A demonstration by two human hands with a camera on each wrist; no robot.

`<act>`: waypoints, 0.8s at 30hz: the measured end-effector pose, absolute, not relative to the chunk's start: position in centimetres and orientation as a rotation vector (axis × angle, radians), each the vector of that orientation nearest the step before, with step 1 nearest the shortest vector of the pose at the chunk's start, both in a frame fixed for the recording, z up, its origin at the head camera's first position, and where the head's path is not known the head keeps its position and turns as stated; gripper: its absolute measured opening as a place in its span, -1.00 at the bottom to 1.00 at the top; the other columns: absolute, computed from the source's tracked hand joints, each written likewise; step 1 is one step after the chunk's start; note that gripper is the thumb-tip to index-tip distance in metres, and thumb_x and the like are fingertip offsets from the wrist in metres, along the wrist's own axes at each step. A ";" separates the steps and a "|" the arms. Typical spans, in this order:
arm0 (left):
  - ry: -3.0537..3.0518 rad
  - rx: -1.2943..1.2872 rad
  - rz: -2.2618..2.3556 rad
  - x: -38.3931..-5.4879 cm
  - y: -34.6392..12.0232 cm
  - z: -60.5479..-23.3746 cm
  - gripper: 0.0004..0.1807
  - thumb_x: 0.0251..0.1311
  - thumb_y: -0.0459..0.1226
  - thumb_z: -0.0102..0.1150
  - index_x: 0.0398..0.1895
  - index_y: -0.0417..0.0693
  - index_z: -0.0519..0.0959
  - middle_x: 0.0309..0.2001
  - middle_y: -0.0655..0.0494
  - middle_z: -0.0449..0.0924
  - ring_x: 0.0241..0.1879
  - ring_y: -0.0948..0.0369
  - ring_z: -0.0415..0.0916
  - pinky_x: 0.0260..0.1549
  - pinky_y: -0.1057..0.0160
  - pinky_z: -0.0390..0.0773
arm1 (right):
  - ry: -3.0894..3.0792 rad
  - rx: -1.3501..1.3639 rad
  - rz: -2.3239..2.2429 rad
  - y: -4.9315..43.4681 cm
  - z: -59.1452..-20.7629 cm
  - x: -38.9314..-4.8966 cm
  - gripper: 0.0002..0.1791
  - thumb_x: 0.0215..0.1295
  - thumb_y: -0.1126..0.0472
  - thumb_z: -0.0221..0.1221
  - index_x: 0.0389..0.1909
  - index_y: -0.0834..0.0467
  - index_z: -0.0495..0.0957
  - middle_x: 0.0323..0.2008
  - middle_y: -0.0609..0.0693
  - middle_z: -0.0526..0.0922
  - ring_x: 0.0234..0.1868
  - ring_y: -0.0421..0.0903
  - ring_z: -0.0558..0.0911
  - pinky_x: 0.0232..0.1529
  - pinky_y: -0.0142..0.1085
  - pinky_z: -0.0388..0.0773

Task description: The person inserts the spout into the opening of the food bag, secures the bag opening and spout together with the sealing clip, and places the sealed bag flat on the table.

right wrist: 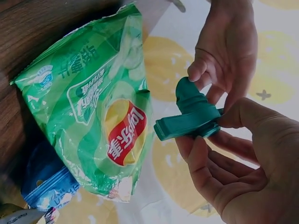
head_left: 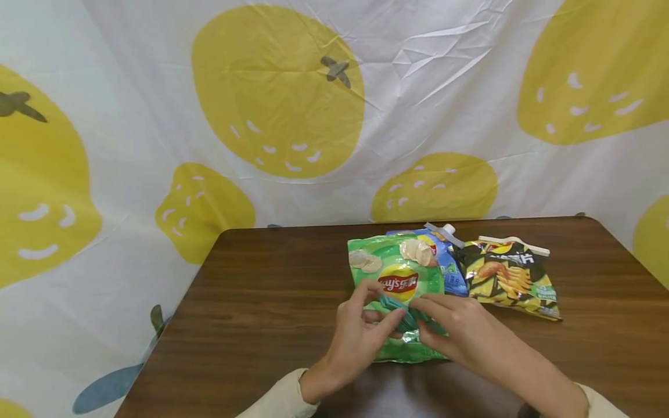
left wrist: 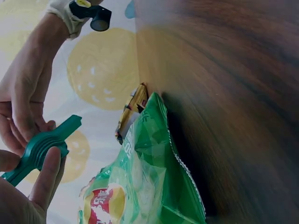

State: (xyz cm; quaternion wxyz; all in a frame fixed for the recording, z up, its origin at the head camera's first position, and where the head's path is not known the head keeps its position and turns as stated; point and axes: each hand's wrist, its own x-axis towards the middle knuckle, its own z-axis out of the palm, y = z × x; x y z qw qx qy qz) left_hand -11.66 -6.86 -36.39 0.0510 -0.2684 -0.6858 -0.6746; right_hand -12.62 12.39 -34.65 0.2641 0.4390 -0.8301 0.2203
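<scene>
Both hands hold a dark green bag clip [head_left: 401, 312] with a round ridged middle, in front of an upright green bag of Lay's chips [head_left: 387, 255]. My left hand [head_left: 356, 328] pinches it between thumb and fingers from the left. From the other side my right hand [head_left: 465, 322] grips the clip, fingers bent round it. In the right wrist view the clip [right wrist: 191, 116] shows a long bar and a rounded part standing out from it. The chip bag [right wrist: 88, 102] stands beyond the hands, its lower front partly hidden by them in the head view.
Behind the green bag leans a blue chip bag [head_left: 453, 267] with a grey clip and white cap [head_left: 448, 229] along its top. To its right lies a black and yellow chip bag [head_left: 512, 278] with a white clip [head_left: 514, 242]. A lemon-print cloth [head_left: 313, 197] hangs behind the brown table [head_left: 272, 278].
</scene>
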 end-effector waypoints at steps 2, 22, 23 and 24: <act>-2.076 -0.811 -2.046 -11.5 -6.9 -36.4 -0.70 0.13 -0.35 0.12 -0.19 -0.21 0.22 -0.15 -0.20 0.42 -0.47 0.03 0.62 -0.58 0.21 0.58 | -2.246 1.183 0.607 12.3 -34.6 -12.6 -0.68 -0.14 0.33 0.22 -0.24 0.11 0.57 -0.35 -0.15 0.60 -0.45 -0.34 0.53 -0.50 -0.66 0.37; -2.426 -1.285 -0.894 -9.8 -8.5 -40.9 -0.86 0.21 -0.08 0.00 -0.43 0.12 0.42 -0.47 0.36 0.33 -0.52 0.52 0.24 -0.52 0.70 0.24 | -2.358 1.078 0.569 13.0 -37.9 -11.9 -0.77 -0.20 0.30 0.25 -0.39 0.10 0.57 -0.49 -0.20 0.52 -0.60 -0.42 0.36 -0.62 -0.67 0.28; -2.455 -1.332 -0.872 -9.7 -8.5 -41.0 -0.84 0.23 -0.07 -0.03 -0.43 0.12 0.42 -0.49 0.37 0.32 -0.53 0.54 0.23 -0.54 0.71 0.23 | -2.385 1.079 0.557 13.0 -38.1 -11.8 -0.77 -0.19 0.28 0.25 -0.39 0.09 0.57 -0.49 -0.22 0.51 -0.61 -0.43 0.35 -0.63 -0.65 0.28; -2.485 -1.370 -0.856 -9.7 -8.5 -41.1 -0.83 0.24 -0.06 -0.06 -0.43 0.13 0.42 -0.50 0.38 0.31 -0.54 0.56 0.23 -0.56 0.71 0.22 | -2.410 1.078 0.535 13.0 -38.4 -11.6 -0.78 -0.19 0.26 0.25 -0.39 0.08 0.56 -0.50 -0.24 0.50 -0.60 -0.44 0.34 -0.63 -0.63 0.29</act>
